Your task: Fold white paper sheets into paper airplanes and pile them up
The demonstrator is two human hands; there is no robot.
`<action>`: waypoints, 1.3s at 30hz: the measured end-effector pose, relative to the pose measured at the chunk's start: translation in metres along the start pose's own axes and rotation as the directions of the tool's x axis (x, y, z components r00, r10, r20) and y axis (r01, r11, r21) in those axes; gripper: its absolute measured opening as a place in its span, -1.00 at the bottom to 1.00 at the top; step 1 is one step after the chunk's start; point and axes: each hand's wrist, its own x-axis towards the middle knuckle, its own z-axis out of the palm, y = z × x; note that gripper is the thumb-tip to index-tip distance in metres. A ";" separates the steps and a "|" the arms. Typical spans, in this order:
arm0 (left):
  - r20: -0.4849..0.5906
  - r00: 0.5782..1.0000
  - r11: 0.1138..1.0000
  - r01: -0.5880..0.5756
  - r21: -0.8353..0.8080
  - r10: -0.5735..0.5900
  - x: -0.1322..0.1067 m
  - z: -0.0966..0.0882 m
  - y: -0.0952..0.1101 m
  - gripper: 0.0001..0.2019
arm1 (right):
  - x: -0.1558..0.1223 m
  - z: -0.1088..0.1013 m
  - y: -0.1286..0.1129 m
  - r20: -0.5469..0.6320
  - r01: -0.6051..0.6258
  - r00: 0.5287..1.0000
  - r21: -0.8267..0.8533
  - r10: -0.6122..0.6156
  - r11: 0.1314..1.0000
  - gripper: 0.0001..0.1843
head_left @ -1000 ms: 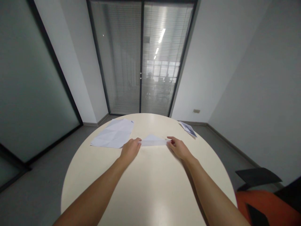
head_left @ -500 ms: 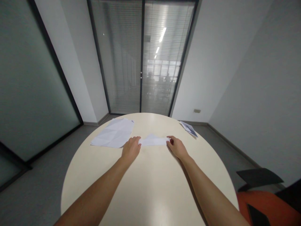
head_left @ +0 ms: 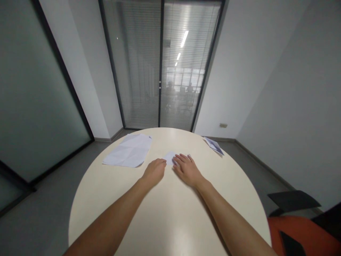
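On the far half of the round cream tabletop (head_left: 170, 213), both hands lie over a small folded piece of white paper (head_left: 169, 157). Only a corner of that paper shows, poking out between the two hands toward the far edge; the rest is hidden beneath them. The right hand (head_left: 187, 168) lies flat, palm down, its fingers (head_left: 183, 158) stretched out side by side and pressing on the paper, gripping nothing. The left hand (head_left: 154, 171) sits just beside it with the fingers curled loosely under, its knuckles touching the near left edge of the paper; whether it pinches the paper cannot be told from here. The two hands are close together, nearly touching, and both forearms reach in from the near edge of the tabletop.

To the left of the hands, a larger creased sheet of white paper (head_left: 129, 151) lies flat and unfolded, near the left hand but apart from it. At the far right rim of the tabletop rests another folded paper shape (head_left: 213, 145), well apart from the hands. Beyond the tabletop stand glass doors with blinds (head_left: 160, 67). An orange and black chair (head_left: 301, 227) shows at the lower right.
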 end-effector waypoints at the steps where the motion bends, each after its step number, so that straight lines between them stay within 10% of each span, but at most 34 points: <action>1: 0.004 1.000 1.000 0.011 0.008 -0.011 -0.001 -0.001 0.003 -0.63 | -0.001 0.002 -0.009 0.031 0.028 0.999 0.001 -0.028 1.000 -0.45; 6: 0.023 0.999 1.000 0.025 0.009 -0.025 -0.007 -0.009 0.015 -0.63 | -0.003 0.010 -0.015 0.253 -0.033 0.967 0.096 0.008 0.995 -0.28; 14: -0.020 0.999 0.998 0.050 0.024 -0.049 -0.011 -0.008 0.024 -0.61 | -0.005 -0.001 0.021 0.240 -0.299 0.928 0.024 0.285 0.954 -0.32; 24: -0.117 0.985 0.985 0.135 0.103 -0.123 -0.010 0.003 0.019 -0.54 | -0.003 -0.017 0.031 0.060 0.194 0.979 0.058 -0.197 0.979 -0.74; 39: -0.095 0.995 0.999 0.036 -0.030 -0.038 -0.009 0.004 0.016 -0.55 | -0.007 -0.020 0.021 0.041 0.260 0.960 0.247 -0.278 0.934 -0.56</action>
